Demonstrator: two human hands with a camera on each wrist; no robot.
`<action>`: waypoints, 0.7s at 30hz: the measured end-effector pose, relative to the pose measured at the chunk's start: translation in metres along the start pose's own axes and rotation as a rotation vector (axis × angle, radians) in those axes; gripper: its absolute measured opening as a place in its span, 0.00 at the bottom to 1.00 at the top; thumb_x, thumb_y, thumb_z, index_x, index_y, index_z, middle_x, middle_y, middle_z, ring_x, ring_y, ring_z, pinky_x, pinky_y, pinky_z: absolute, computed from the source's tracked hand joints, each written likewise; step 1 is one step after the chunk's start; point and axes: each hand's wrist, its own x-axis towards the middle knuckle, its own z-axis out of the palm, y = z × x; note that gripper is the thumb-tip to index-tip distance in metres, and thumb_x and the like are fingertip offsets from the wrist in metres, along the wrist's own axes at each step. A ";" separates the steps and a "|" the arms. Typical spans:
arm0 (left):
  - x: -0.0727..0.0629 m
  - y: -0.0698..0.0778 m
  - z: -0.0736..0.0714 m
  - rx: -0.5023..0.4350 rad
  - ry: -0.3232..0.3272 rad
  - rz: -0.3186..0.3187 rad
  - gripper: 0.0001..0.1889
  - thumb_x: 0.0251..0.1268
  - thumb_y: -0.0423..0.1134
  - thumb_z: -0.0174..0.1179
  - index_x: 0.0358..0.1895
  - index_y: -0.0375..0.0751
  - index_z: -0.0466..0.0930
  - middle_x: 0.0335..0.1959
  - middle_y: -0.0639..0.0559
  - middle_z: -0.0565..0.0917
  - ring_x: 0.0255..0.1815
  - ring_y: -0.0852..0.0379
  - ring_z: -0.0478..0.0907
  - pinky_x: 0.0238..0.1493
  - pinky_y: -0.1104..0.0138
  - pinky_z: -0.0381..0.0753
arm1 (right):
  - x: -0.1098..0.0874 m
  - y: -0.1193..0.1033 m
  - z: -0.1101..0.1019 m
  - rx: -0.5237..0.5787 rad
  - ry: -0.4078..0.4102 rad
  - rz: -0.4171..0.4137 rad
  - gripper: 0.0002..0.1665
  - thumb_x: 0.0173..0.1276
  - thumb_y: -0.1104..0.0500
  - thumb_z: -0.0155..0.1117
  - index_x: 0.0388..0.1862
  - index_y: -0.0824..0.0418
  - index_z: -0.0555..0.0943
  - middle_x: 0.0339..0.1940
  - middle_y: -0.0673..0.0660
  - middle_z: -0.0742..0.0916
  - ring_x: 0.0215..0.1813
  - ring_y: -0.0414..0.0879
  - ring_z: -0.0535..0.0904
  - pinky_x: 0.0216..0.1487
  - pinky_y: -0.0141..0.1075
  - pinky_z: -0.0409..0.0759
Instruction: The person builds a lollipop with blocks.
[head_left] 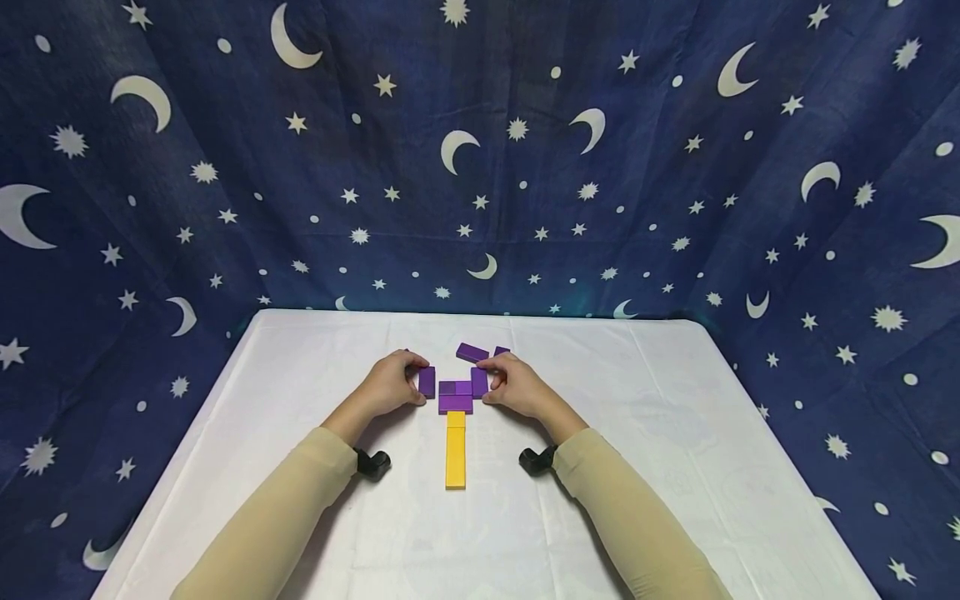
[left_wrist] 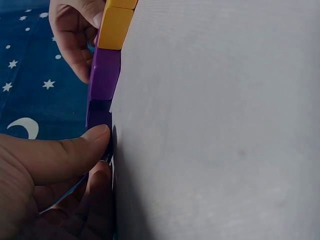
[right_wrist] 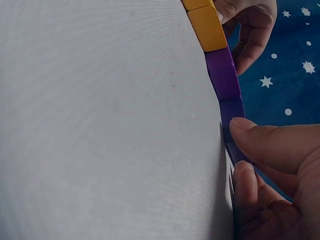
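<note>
My left hand (head_left: 390,385) pinches an upright-lying purple block (head_left: 427,382) between thumb and fingers, a small gap left of the central purple blocks. On the other side, my right hand (head_left: 522,387) pinches a second purple block (head_left: 479,383), which sits right at the group's edge. That group has a wide purple block (head_left: 455,405) with two smaller purple pieces along its far side. Below it a yellow column (head_left: 455,458) runs toward me. In the left wrist view, the thumb (left_wrist: 92,142) covers part of the held block; the right wrist view shows the right thumb (right_wrist: 260,140) likewise.
Beyond the right hand lie a loose purple block (head_left: 472,352) and another (head_left: 502,351), partly hidden by the fingers. A purple corner peeks out behind the left hand. The white-covered table (head_left: 322,350) meets a dark blue curtain (head_left: 510,275) with moons and stars.
</note>
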 end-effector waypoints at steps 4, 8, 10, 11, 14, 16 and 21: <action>0.002 0.001 0.002 0.003 -0.007 0.002 0.34 0.46 0.29 0.84 0.62 0.39 0.85 0.63 0.41 0.84 0.57 0.46 0.81 0.69 0.48 0.77 | -0.001 -0.001 0.000 -0.003 0.003 0.003 0.38 0.62 0.65 0.82 0.71 0.52 0.83 0.50 0.53 0.82 0.44 0.45 0.78 0.54 0.38 0.78; 0.002 0.003 0.002 0.007 -0.010 0.004 0.35 0.46 0.30 0.84 0.63 0.40 0.85 0.61 0.43 0.85 0.52 0.48 0.79 0.67 0.50 0.78 | -0.001 -0.002 -0.001 -0.002 0.004 0.001 0.38 0.62 0.65 0.82 0.71 0.52 0.83 0.50 0.53 0.82 0.44 0.45 0.77 0.53 0.38 0.78; 0.002 0.003 0.002 0.009 -0.010 0.006 0.35 0.45 0.30 0.85 0.63 0.41 0.85 0.60 0.44 0.86 0.52 0.49 0.79 0.67 0.50 0.78 | -0.001 -0.002 -0.001 0.000 0.005 0.000 0.38 0.62 0.65 0.82 0.71 0.52 0.83 0.50 0.53 0.82 0.44 0.45 0.78 0.54 0.38 0.78; 0.002 0.003 0.002 0.009 -0.013 0.007 0.35 0.45 0.30 0.85 0.63 0.41 0.85 0.60 0.44 0.85 0.51 0.49 0.80 0.67 0.50 0.78 | -0.001 -0.002 -0.001 0.000 0.005 -0.001 0.37 0.62 0.66 0.82 0.71 0.52 0.83 0.50 0.53 0.82 0.44 0.45 0.78 0.54 0.38 0.78; 0.002 0.004 0.002 0.005 -0.016 0.005 0.35 0.45 0.30 0.85 0.63 0.41 0.85 0.60 0.44 0.86 0.51 0.49 0.80 0.66 0.50 0.78 | 0.000 -0.002 -0.001 0.001 0.005 0.001 0.38 0.62 0.66 0.82 0.71 0.52 0.83 0.50 0.53 0.82 0.44 0.45 0.78 0.54 0.39 0.78; 0.003 0.005 0.002 0.000 -0.018 0.001 0.35 0.45 0.30 0.85 0.63 0.42 0.86 0.60 0.44 0.86 0.52 0.48 0.80 0.67 0.49 0.78 | 0.000 -0.002 0.000 0.002 0.005 0.004 0.38 0.62 0.66 0.82 0.71 0.52 0.83 0.50 0.54 0.82 0.44 0.45 0.78 0.54 0.39 0.78; 0.002 0.005 0.003 -0.010 -0.017 -0.015 0.36 0.45 0.31 0.85 0.63 0.43 0.85 0.62 0.44 0.86 0.54 0.47 0.81 0.69 0.49 0.77 | 0.000 -0.002 0.000 0.002 0.004 0.013 0.38 0.62 0.66 0.81 0.71 0.52 0.83 0.50 0.53 0.82 0.44 0.45 0.77 0.54 0.38 0.78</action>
